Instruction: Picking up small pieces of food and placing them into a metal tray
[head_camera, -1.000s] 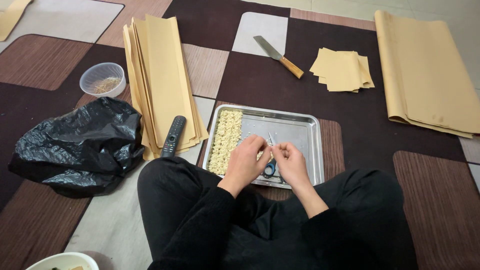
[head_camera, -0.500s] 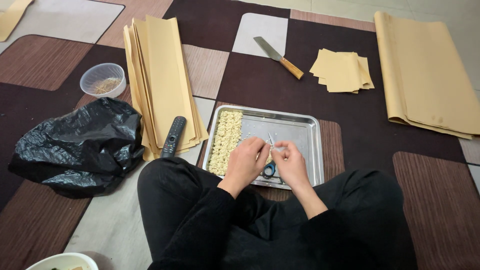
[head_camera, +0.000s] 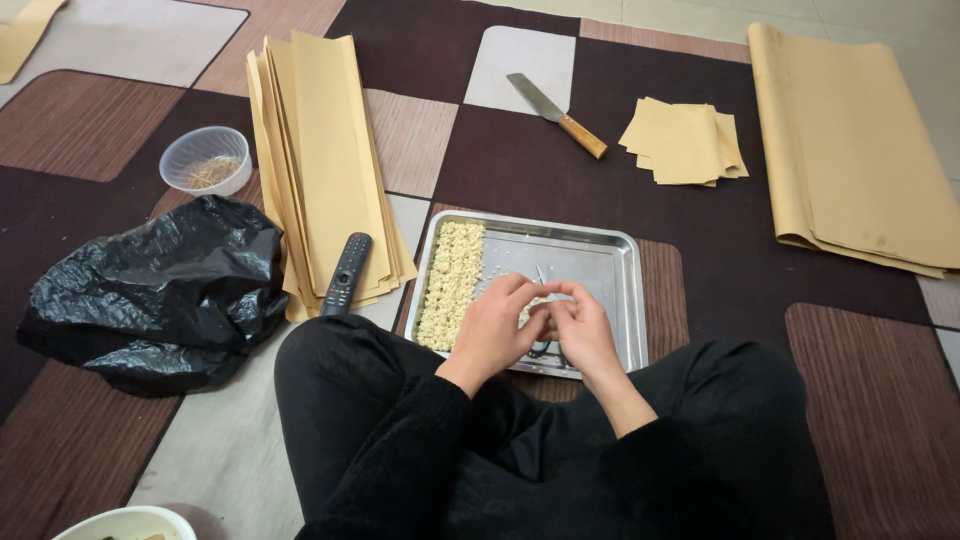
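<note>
I sit cross-legged on a patterned carpet with a steel tray (head_camera: 628, 290) in front of my knees. A dense block of small pale pieces (head_camera: 452, 280) fills the tray's left side. My left hand (head_camera: 497, 328) and my right hand (head_camera: 585, 335) meet over the tray's near edge. Their fingertips are pinched together on a small pale piece (head_camera: 536, 307). Blue-handled scissors (head_camera: 541, 347) lie in the tray beneath my hands, mostly hidden.
A black remote (head_camera: 346, 272) lies on a stack of tan paper sheets (head_camera: 325, 150) left of the tray. A black plastic bag (head_camera: 160, 295) and clear bowl (head_camera: 205, 160) sit further left. Beyond are a knife (head_camera: 555, 113), small paper squares (head_camera: 685, 140) and large folded paper (head_camera: 850, 150).
My two hands have drawn closer until the fingertips touch over the tray's near edge. Everything else stays where it was.
</note>
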